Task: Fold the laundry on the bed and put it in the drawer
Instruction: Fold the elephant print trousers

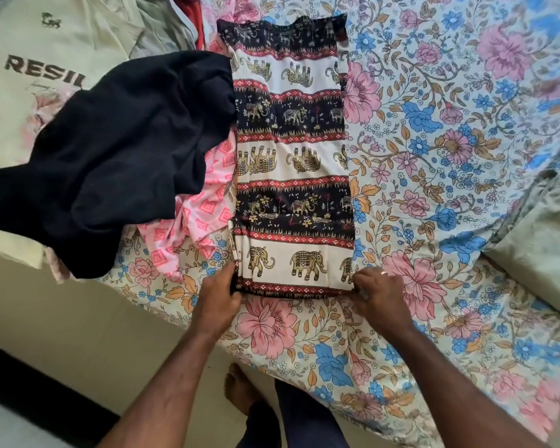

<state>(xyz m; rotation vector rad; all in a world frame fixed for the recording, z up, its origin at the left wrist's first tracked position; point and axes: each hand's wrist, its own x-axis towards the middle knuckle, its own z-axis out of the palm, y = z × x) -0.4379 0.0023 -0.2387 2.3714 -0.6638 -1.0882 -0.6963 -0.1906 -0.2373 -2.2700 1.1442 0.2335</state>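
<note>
The bed [434, 156] fills most of the view, covered by a cream sheet printed with pink and blue flowers and tan leaves. On its left side lies a heap of unfolded laundry: a pale green T-shirt [46, 59] with dark lettering at the far left, a crumpled black garment [110, 150] draped over it and reaching the bed's near edge, and a pink patterned cloth [201, 202] showing from under the black one. Just beside this heap, touching the black garment along its upper left edge, lies the elephant-print garment [291, 163] — folded lengthwise into a long narrow strip running away from the person, with alternating black and cream bands, red borders and rows of elephants. It lies flat on the sheet near the middle of the bed. At the right edge a pale pillow [537, 253] rests on the sheet. The left hand [220, 292] grips the strip's near left corner, fingers closed on the fabric; the right hand [379, 292] pinches the near right corner, fingers curled onto the hem, a ring on one finger. Below, between the forearms, a bare foot [240, 389] stands on the floor beside the bed — dark trousers show next to it.
</note>
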